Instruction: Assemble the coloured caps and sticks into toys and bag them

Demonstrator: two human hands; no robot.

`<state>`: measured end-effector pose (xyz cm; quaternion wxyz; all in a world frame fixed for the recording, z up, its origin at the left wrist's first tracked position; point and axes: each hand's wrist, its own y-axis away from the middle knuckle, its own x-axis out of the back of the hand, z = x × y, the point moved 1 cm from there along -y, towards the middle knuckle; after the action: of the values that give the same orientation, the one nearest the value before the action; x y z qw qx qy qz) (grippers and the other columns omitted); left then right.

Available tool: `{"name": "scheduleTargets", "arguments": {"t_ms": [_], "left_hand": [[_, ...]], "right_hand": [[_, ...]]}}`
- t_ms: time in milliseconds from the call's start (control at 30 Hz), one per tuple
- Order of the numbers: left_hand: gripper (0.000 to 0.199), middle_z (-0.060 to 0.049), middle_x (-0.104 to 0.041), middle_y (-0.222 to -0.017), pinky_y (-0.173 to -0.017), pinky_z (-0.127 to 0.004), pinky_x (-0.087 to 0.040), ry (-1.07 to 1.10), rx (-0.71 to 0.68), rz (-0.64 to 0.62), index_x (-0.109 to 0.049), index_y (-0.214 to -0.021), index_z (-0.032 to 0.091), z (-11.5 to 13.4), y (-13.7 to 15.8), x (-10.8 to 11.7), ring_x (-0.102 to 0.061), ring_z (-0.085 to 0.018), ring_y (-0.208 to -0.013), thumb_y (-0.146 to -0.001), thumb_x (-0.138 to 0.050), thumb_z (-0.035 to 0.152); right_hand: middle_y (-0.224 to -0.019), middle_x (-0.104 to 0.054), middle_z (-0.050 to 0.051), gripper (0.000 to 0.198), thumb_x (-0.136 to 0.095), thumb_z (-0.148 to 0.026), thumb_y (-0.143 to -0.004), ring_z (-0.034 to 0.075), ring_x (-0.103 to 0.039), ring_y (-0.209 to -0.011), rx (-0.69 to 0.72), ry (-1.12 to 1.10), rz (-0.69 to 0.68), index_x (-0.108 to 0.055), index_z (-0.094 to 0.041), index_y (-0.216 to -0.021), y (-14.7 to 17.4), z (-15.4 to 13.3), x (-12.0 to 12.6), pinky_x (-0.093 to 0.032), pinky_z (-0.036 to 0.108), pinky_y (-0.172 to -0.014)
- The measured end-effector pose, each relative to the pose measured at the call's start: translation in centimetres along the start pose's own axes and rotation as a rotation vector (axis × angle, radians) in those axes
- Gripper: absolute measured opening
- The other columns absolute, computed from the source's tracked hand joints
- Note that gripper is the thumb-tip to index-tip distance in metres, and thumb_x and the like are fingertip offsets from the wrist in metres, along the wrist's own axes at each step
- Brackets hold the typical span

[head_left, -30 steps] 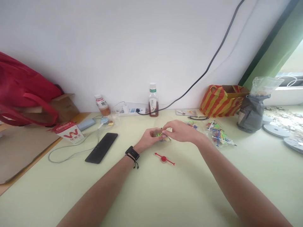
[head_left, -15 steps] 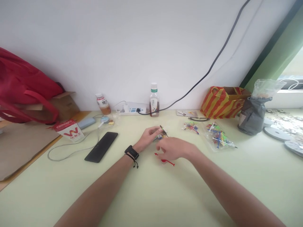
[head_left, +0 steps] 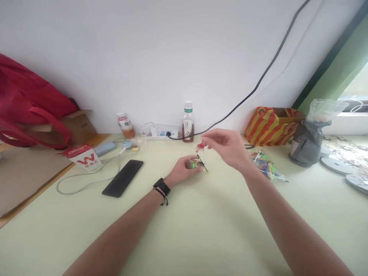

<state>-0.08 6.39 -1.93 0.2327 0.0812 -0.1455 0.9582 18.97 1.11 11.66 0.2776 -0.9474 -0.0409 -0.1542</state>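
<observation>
My left hand (head_left: pixel 185 167) is closed around a small clear holder of thin coloured plastic pieces (head_left: pixel 198 165), low over the table. Green, black and yellow ends stick out of it, and much of it is hidden by my fingers. Higher up and to the right, my right hand (head_left: pixel 222 145) pinches a small red plastic piece (head_left: pixel 200 146) between thumb and fingertips. The red piece hangs above the coloured pieces, apart from them. A bag of similar coloured plastic pieces (head_left: pixel 267 166) lies on the table behind my right wrist.
A black phone (head_left: pixel 123 178) and white cable lie left, near a red-and-white carton (head_left: pixel 84 157). Two drink bottles and a power strip (head_left: pixel 161 132) stand by the wall. Striped bag (head_left: pixel 267 128), grey bag (head_left: pixel 306 143) and grey discs (head_left: pixel 336 164) are right.
My right hand has lifted the red piece off the table, moving up and to the right. My left hand stays near the same spot, with its coloured pieces now more exposed.
</observation>
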Motion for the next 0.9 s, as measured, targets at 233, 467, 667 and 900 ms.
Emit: {"name": "scheduleTargets", "arguments": {"t_ms": [233, 467, 667, 900], "left_hand": [[0.049, -0.015, -0.074, -0.117, -0.095, -0.038, -0.052, 0.010, -0.077, -0.021, -0.073, -0.115, 0.015, 0.6, 0.2, -0.2, -0.069, -0.027, -0.105, -0.076, -0.088, 0.040], [0.056, -0.012, -0.075, -0.111, -0.091, -0.036, -0.053, 0.038, -0.058, -0.085, -0.072, -0.119, 0.016, 1.1, 0.5, -0.6, -0.070, -0.026, -0.100, -0.072, -0.090, 0.041], [0.053, -0.011, -0.076, -0.108, -0.084, -0.033, -0.053, -0.030, -0.063, -0.011, -0.072, -0.116, 0.015, 0.6, 0.4, -0.6, -0.070, -0.024, -0.094, -0.073, -0.089, 0.041], [0.042, -0.010, -0.077, -0.100, -0.080, -0.035, -0.054, -0.124, -0.063, 0.111, -0.075, -0.103, 0.015, 0.1, 0.4, -0.4, -0.070, -0.025, -0.090, -0.075, -0.087, 0.044]], "right_hand": [[-0.095, -0.077, 0.007, 0.024, -0.058, -0.036, -0.098, 0.022, -0.073, -0.089, 0.112, 0.306, 0.062, -0.078, -0.022, -0.098, 0.0, 1.3, 0.9, -0.055, 0.034, -0.083], [-0.094, -0.077, 0.006, 0.021, -0.055, -0.031, -0.098, 0.021, -0.071, -0.086, 0.072, 0.355, -0.020, -0.073, -0.022, -0.102, 0.1, 0.9, 0.5, -0.054, 0.033, -0.081], [-0.080, -0.073, 0.002, 0.008, -0.058, -0.025, -0.090, 0.016, -0.065, -0.068, 0.006, 0.409, 0.051, -0.064, -0.022, -0.086, 0.2, 1.2, -0.3, -0.048, 0.029, -0.067], [-0.086, -0.076, 0.004, 0.011, -0.062, -0.030, -0.086, 0.014, -0.060, -0.056, -0.165, 0.349, 0.094, -0.064, -0.021, -0.081, 0.4, 1.9, -2.1, -0.045, 0.029, -0.057]]}}
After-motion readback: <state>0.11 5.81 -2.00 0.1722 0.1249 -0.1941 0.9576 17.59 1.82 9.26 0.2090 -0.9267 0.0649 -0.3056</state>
